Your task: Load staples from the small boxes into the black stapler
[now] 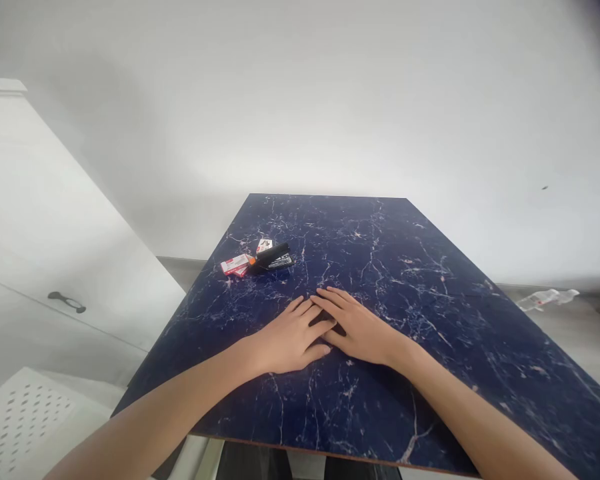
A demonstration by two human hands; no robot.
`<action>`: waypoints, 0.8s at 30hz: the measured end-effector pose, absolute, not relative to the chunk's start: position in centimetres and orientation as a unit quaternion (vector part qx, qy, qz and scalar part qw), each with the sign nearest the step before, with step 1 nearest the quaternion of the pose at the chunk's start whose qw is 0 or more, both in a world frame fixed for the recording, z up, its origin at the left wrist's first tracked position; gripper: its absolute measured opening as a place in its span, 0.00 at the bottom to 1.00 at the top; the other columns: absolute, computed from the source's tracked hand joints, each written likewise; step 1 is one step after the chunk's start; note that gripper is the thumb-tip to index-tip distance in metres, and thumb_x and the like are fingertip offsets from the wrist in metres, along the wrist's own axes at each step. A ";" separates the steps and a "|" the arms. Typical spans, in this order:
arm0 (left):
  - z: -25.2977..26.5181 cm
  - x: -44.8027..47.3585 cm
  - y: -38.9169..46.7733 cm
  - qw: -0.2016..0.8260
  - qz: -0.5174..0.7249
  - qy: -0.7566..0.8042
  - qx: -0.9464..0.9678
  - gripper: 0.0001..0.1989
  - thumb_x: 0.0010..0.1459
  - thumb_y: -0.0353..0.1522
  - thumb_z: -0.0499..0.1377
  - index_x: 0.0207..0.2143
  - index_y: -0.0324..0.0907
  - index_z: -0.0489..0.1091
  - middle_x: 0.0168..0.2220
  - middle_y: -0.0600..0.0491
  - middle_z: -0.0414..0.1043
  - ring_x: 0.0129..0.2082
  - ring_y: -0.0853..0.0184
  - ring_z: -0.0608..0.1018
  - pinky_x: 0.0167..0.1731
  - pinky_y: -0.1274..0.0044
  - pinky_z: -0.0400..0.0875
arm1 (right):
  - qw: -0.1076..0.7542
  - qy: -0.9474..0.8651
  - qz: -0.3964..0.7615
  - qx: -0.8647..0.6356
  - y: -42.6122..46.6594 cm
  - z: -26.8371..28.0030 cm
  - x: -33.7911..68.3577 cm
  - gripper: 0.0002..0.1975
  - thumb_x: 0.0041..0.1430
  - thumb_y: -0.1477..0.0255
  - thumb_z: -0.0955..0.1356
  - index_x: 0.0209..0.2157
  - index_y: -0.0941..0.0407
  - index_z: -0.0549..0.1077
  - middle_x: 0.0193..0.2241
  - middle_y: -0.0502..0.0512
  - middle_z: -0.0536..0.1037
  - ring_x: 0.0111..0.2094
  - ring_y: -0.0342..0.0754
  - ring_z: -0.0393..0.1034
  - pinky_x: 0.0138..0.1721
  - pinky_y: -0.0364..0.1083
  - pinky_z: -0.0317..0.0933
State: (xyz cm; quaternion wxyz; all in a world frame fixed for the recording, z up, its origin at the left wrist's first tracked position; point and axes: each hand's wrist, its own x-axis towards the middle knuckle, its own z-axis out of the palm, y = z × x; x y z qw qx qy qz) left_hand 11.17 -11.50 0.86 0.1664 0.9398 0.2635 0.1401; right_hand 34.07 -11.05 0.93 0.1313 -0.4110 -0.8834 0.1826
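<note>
My left hand [293, 337] lies palm down on the blue marble-patterned table [330, 227], fingers apart. My right hand [363, 327] rests flat beside it, and the fingertips of both hands meet or slightly overlap. Neither hand holds anything. Beyond my left hand sits a black stapler [271, 257], with an orange spot near its left end. Close against it are a red-and-white small box [235, 264] on the left and a white small box [265, 245] behind. Another red piece under the left box is partly hidden.
A white cabinet [55, 200] with a dark handle [67, 302] stands to the left. Below it is a white perforated seat or stool [25, 420]. The table's far edge is near a pale wall [330, 100]. A crumpled clear plastic item [547, 299] lies on the floor at right.
</note>
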 end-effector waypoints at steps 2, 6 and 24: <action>0.7 11.0 -11.6 0.159 0.138 0.260 0.942 0.26 0.70 0.44 0.54 0.67 0.51 0.62 0.69 0.47 0.60 0.70 0.50 0.59 0.69 0.52 0.50 | 0.121 -0.881 0.182 -0.419 -11.7 0.5 34.6 0.35 0.71 0.56 0.61 0.74 0.48 0.49 0.73 0.52 0.51 0.73 0.62 0.42 0.71 0.64 0.47; 1.0 10.5 -11.0 0.160 0.137 0.258 0.943 0.25 0.70 0.43 0.55 0.67 0.53 0.63 0.69 0.49 0.60 0.71 0.49 0.59 0.69 0.53 0.50 | 0.114 -0.886 0.165 -0.419 -12.4 0.3 34.6 0.35 0.72 0.57 0.60 0.74 0.49 0.47 0.73 0.53 0.51 0.73 0.62 0.43 0.71 0.64 0.47; 3.2 4.8 -4.8 0.048 0.283 0.431 0.855 0.15 0.64 0.31 0.57 0.48 0.50 0.80 0.48 0.51 0.81 0.50 0.52 0.79 0.57 0.57 0.69 | 0.076 -0.886 0.147 -0.434 -13.0 1.4 34.0 0.32 0.73 0.53 0.56 0.71 0.54 0.59 0.73 0.59 0.51 0.73 0.65 0.43 0.70 0.66 0.48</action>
